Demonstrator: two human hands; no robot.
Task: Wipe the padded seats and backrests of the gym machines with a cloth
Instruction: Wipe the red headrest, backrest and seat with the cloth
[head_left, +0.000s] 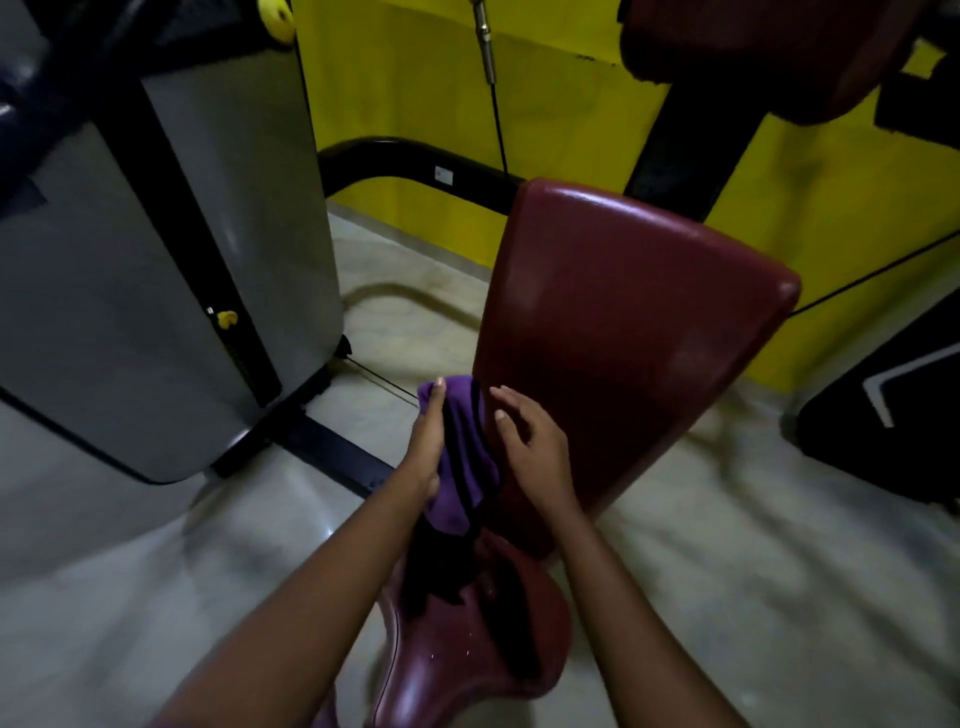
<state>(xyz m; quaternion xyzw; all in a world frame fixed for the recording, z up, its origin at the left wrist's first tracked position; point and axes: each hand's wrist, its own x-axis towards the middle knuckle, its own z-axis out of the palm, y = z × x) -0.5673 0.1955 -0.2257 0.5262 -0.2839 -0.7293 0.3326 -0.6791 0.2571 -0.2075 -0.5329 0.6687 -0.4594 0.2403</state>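
A purple and black cloth (460, 457) hangs at the lower left edge of the maroon padded backrest (623, 322). My left hand (428, 441) holds the cloth from the left, fingers stretched up along it and thumb under the fabric. My right hand (530, 447) is just right of the cloth, fingers loosely spread, touching the backrest pad. The cloth's black lower part drapes down onto the maroon seat (467, 649) below.
A grey weight-stack housing (171, 249) with a yellow pin (227, 318) stands at the left. Black frame tubes (415, 161) and a cable (498, 124) run behind the backrest. A maroon pad (753, 47) hangs at the top right. Yellow wall behind, pale floor around.
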